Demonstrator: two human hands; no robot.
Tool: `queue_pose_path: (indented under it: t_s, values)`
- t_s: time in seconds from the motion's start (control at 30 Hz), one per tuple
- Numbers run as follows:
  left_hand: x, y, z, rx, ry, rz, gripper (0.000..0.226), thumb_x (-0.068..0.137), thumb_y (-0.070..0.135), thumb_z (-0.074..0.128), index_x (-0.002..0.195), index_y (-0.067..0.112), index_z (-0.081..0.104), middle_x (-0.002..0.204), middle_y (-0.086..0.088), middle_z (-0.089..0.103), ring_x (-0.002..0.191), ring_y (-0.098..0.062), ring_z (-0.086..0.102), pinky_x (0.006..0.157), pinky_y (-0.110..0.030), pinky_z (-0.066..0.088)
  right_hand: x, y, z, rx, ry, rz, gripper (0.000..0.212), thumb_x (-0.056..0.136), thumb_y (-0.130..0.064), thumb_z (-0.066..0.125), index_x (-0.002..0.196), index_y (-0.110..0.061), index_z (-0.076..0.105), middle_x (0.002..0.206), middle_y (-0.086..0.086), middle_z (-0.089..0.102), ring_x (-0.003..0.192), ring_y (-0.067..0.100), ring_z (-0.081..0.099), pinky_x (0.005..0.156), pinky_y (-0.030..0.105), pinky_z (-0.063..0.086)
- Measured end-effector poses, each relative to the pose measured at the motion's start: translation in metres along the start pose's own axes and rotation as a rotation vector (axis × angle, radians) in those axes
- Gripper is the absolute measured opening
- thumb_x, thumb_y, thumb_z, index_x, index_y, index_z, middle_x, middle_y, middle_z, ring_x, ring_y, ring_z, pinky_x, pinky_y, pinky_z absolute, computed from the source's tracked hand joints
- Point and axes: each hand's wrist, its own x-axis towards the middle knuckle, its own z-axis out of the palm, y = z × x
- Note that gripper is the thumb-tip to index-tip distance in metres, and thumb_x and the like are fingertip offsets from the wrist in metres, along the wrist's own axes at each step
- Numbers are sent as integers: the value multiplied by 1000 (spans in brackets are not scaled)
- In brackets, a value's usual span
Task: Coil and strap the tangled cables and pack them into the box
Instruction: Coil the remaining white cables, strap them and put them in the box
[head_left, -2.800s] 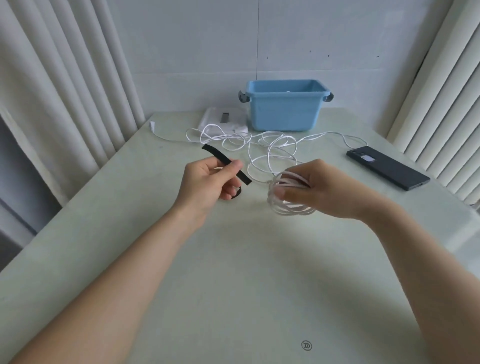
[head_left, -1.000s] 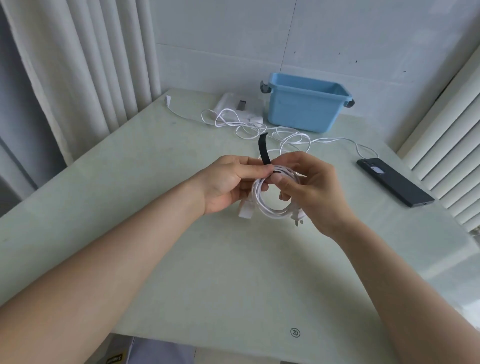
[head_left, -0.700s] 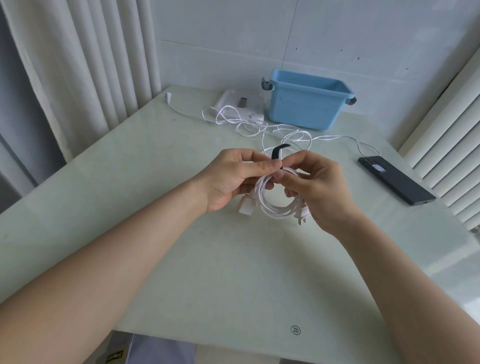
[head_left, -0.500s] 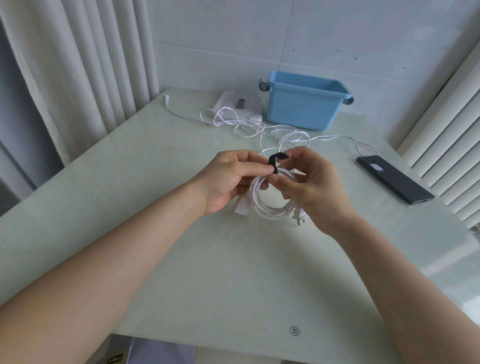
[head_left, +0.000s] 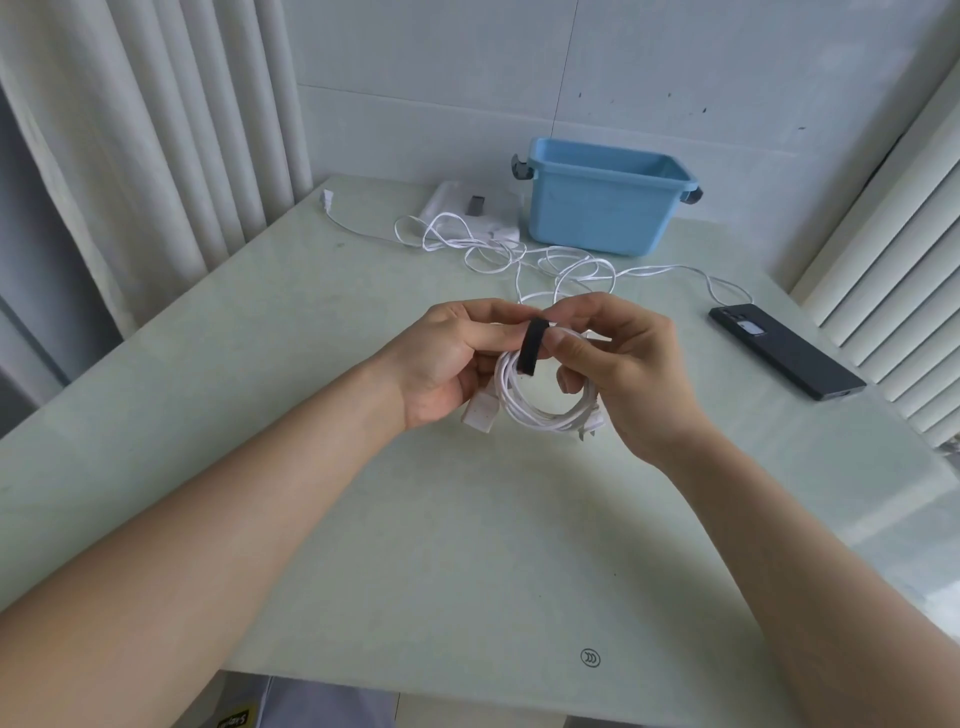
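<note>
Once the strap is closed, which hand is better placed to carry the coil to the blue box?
Right, probably. Both hands hold the coil at the strap, but the right hand lies straight before the blue box; the left hand is off to its side.

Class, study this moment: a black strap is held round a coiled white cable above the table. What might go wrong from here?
1. The black strap is only pinched at the top of the coiled white cable; if it slips before it fastens, the loops may spring apart.
2. The tangled cable on the table reaches the phone; tugging it later might drag the phone.
</note>
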Motion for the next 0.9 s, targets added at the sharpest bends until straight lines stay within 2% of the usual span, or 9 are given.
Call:
queue_pose_path:
  t_s: [0.07, 0.2, 0.33, 0.43, 0.53, 0.63, 0.7, 0.8, 0.9]
  values:
    - [2, -2, -1, -1, -18, -12, 30, 73, 15, 71, 102, 13, 79, 92, -8, 73, 81, -19, 66, 70, -23, 52, 1, 1, -2, 12, 0, 2, 9, 88, 3, 67, 91, -5, 70, 80, 14, 70, 62, 32, 52, 57, 35, 43]
    - [2, 0, -2, 5, -15, -54, 43, 77, 25, 71, 115, 5, 72, 82, -4, 72, 74, -14, 64, 71, -21, 54, 3, 3, -3, 0, -17, -2, 9, 89, -2, 67, 88, -9, 72, 85, 23, 70, 66, 52, 53, 60, 41, 44]
    - [2, -6, -2, 23, -22, -2, 28, 75, 6, 78, 102, 11, 78, 88, -7, 72, 79, -17, 64, 78, -25, 51, 1, -2, -3, -67, -25, 18, 16, 89, 1, 66, 85, -12, 73, 84, 22, 70, 58, 26, 53, 60, 36, 45]
    - [3, -8, -1, 51, 18, 26, 31, 80, -9, 69, 103, 10, 77, 90, -10, 74, 80, -19, 63, 74, -23, 52, 0, -4, -3, -76, -13, 46, 24, 89, 1, 66, 83, -21, 75, 88, 22, 71, 56, 20, 54, 57, 32, 43]
    - [2, -8, 0, 90, 65, 56, 32, 80, -11, 69, 107, 5, 75, 99, -19, 73, 89, -26, 64, 82, -29, 51, -1, -6, -3, -98, -39, 58, 20, 88, 2, 68, 90, -17, 74, 81, 12, 70, 57, 17, 56, 56, 30, 44]
    - [0, -8, 4, 214, 110, 174, 30, 81, -13, 69, 105, 5, 75, 88, -11, 77, 75, -17, 72, 72, -23, 55, -2, -7, -2, -107, -33, 57, 15, 84, 3, 74, 95, -6, 71, 81, 3, 72, 58, 10, 58, 59, 22, 47]
    - [-1, -10, 6, 388, 159, 287, 27, 82, -8, 74, 104, 7, 76, 83, -6, 78, 69, -11, 72, 69, -21, 54, -1, -6, -2, -123, -7, 54, 13, 86, 4, 71, 94, -6, 72, 79, 2, 71, 57, 11, 56, 58, 22, 47]
    - [2, -16, 6, 661, 242, 463, 18, 81, 9, 80, 97, 17, 79, 81, 4, 77, 65, -11, 72, 65, -26, 56, 0, -4, -4, -131, 5, 56, 14, 89, 4, 67, 94, -8, 73, 77, 0, 71, 56, 15, 52, 57, 23, 46]
    - [5, -20, 2, 858, 354, 632, 19, 77, 26, 82, 94, 20, 80, 74, 12, 63, 57, -9, 62, 57, -23, 49, 1, -3, -5, -136, 5, 49, 14, 90, 1, 68, 94, -10, 73, 77, -1, 70, 56, 16, 51, 57, 25, 46]
